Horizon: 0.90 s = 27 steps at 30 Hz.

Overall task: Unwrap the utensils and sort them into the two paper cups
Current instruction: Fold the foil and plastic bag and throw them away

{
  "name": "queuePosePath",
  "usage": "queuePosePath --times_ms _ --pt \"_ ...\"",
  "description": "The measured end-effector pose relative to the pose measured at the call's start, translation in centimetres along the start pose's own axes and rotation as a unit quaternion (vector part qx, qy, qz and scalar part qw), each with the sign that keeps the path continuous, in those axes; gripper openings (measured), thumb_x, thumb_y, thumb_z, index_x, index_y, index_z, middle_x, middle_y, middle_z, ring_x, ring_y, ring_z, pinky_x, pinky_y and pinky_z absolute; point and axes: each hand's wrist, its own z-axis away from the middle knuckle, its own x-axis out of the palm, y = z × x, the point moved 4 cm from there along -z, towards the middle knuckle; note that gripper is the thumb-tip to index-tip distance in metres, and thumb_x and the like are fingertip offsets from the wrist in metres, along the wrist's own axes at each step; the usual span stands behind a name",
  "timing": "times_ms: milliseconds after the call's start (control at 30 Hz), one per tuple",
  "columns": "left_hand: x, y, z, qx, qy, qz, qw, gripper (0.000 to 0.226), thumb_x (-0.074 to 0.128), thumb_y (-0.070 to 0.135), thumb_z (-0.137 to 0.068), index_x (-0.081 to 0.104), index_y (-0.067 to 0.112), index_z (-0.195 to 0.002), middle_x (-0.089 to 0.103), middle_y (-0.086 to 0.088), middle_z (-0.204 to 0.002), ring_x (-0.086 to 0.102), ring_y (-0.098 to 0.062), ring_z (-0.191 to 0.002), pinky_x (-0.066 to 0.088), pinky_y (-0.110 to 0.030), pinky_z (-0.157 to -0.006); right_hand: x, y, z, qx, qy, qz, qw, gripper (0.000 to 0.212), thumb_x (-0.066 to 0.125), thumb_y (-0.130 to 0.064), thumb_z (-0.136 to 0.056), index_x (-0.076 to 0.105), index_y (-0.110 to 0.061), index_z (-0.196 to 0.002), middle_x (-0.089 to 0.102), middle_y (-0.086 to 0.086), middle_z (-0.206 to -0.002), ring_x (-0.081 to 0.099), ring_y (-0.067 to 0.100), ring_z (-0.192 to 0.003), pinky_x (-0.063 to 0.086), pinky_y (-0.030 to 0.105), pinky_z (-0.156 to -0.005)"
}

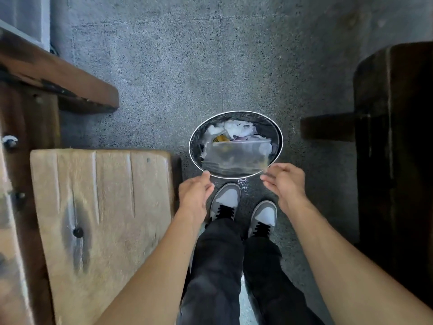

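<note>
a clear rectangular plastic wrapper (pixel 234 158) is seen over the round metal-rimmed waste bin (pixel 280 146) on the speckled grey floor (pixel 164 78), above crumpled white paper. left hand (pixel 195 195) is at the wrapper's near-left corner, right hand (pixel 284 181) at the near-right corner; fingers are loosely curled, contact can't be told due to blur. grey-and-white sneakers (pixel 226 201) are just near of the bin. pale wooden bench (pixel 100 219) at left.
</note>
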Motion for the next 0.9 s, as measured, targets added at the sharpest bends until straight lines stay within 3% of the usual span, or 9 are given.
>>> queuePosePath --times_ms 167,233,300,433,567,733,900 --pt "-0.3 -0.1 2.3 0.019 -0.011 -0.040 0.999 0.020 0.073 0.011 -0.089 0.065 -0.002 -0.101 0.067 -0.014 -0.096 0.068 -0.020 -0.088 0.056 -0.030 -0.090 -1.6 -0.3 1.8 -0.021 0.035 0.017 0.999 0.010 0.056 -0.002 -0.095 0.064 -0.007 -0.099 0.067 0.012 -0.094 0.062 0.015 -0.071 0.053 0.025 -0.064" --pt "0.4 0.8 4.0 0.065 -0.036 -0.098 0.992 0.026 0.072 0.019 -0.090 0.065 0.003 -0.110 0.068 -0.010 -0.099 0.067 -0.020 -0.091 0.057 -0.028 -0.085 -2.0 -1.5 3.1 -0.045 0.022 0.020 0.999 0.009 0.057 -0.007 -0.095 0.065 -0.010 -0.100 0.068 0.009 -0.096 0.063 0.016 -0.075 0.053 0.029 -0.070" --pt "1.3 2.4 6.4 0.138 -0.058 -0.177 0.973 0.029 0.069 0.027 -0.091 0.064 0.013 -0.116 0.068 -0.002 -0.109 0.066 -0.017 -0.099 0.055 -0.032 -0.092 -2.3 -3.4 4.9 -0.092 0.012 0.038 0.995 0.012 0.060 -0.016 -0.094 0.066 -0.013 -0.103 0.070 0.007 -0.102 0.066 0.019 -0.086 0.052 0.034 -0.079" --pt "3.3 6.9 13.4 0.298 -0.095 -0.284 0.906 0.052 0.065 0.037 -0.091 0.050 0.024 -0.139 0.055 0.006 -0.138 0.054 -0.012 -0.124 0.040 -0.036 -0.110 -3.5 -9.2 10.8 -0.199 -0.003 0.084 0.976 0.031 0.061 -0.026 -0.093 0.061 -0.015 -0.122 0.065 0.002 -0.119 0.061 0.017 -0.107 0.045 0.029 -0.091" --pt "4.4 12.5 23.1 0.466 -0.103 -0.338 0.811 0.066 0.063 0.039 -0.092 0.035 0.027 -0.150 0.034 0.004 -0.158 0.028 -0.009 -0.145 0.019 -0.026 -0.117 -5.7 -16.6 19.4 -0.320 -0.020 0.136 0.937 0.050 0.061 -0.031 -0.095 0.048 -0.018 -0.141 0.054 0.001 -0.144 0.050 0.018 -0.132 0.037 0.033 -0.111" --pt "3.4 19.2 37.0 0.603 -0.084 -0.357 0.708 0.080 0.053 0.062 -0.087 0.012 0.045 -0.154 -0.001 0.017 -0.166 -0.007 -0.002 -0.151 0.005 -0.037 -0.122 -11.0 -24.9 32.2 -0.470 0.013 0.172 0.866 0.063 0.060 -0.038 -0.095 0.035 -0.026 -0.151 0.040 -0.007 -0.155 0.034 0.009 -0.143 0.027 0.026 -0.115" --pt "3.2 23.9 50.1 0.704 -0.060 -0.381 0.596 0.084 0.042 0.071 -0.082 0.006 0.047 -0.154 -0.011 0.013 -0.166 -0.018 -0.008 -0.151 0.001 -0.041 -0.122 -16.9 -30.1 42.6 -0.573 0.114 0.169 0.794 0.078 0.058 -0.045 -0.093 0.016 -0.029 -0.156 0.017 -0.012 -0.164 0.007 0.015 -0.153 0.012 0.048 -0.123"
